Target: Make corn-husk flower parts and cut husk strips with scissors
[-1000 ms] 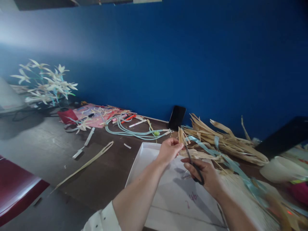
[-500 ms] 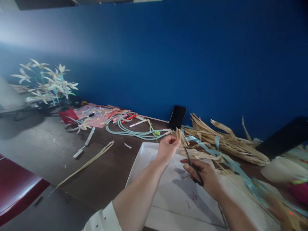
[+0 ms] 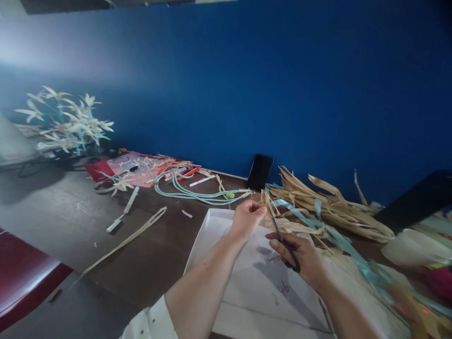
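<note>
Little has shifted since half a second ago: the left hand (image 3: 247,219) sits slightly lower, fingers pinched on a dry leaf strip (image 3: 264,198) at centre frame, above the white tray (image 3: 212,230). The right hand (image 3: 300,256) is closed around the scissors (image 3: 280,238), which slant up-left with their tips at the near-upright strip. It looks not yet cut through.

Handwritten in purple on the floor of the white tray (image 3: 213,235): roughly "46", with a "2" just below and left. Nothing else legible.
</note>
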A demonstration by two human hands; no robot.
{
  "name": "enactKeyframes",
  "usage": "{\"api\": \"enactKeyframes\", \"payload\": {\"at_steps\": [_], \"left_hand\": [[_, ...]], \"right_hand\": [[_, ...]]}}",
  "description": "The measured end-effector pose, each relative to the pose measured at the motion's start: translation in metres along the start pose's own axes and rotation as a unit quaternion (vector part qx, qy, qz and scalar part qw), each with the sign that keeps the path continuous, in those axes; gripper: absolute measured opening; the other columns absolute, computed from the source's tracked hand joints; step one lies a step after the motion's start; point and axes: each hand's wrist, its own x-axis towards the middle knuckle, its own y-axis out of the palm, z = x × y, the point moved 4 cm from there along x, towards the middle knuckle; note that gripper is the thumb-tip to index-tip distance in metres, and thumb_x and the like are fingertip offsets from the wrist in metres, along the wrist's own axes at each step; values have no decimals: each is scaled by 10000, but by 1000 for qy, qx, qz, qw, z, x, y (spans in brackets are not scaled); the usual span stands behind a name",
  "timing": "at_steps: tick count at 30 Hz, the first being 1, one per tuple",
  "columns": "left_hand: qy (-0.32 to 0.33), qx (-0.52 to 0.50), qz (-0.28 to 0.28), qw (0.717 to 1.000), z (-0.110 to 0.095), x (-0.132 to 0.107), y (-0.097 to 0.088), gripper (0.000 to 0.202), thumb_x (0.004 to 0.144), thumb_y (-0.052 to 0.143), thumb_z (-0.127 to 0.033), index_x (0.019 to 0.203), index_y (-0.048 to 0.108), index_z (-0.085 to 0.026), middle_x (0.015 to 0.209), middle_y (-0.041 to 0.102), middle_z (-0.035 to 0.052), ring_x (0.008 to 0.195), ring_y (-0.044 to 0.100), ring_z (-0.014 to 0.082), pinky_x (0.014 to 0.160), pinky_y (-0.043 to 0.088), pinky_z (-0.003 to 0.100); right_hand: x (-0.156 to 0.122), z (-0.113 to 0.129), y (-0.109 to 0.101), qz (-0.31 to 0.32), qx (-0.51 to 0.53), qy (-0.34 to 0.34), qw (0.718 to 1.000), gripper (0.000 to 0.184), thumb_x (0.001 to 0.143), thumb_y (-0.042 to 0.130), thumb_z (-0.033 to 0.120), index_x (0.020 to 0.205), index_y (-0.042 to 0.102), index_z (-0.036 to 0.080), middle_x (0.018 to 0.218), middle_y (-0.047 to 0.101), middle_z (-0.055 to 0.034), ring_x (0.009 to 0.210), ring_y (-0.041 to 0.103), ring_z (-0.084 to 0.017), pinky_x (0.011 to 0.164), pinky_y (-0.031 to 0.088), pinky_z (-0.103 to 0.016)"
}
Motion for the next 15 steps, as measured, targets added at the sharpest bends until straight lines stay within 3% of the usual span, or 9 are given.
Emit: {"api": "enactKeyframes", "payload": {"at_steps": [15], "left_hand": [[-10, -1, 12, 1000, 0, -3, 3, 225, 680, 659, -366, 675, 588, -153, 507, 486, -37, 450, 408, 64, 438, 319, 181]], "right_hand": [[2, -3, 1, 6, 23, 7, 1000, 456, 752, 616, 530, 1037, 696, 183, 577, 574, 11, 523, 521, -129, 485, 381, -231]]}}
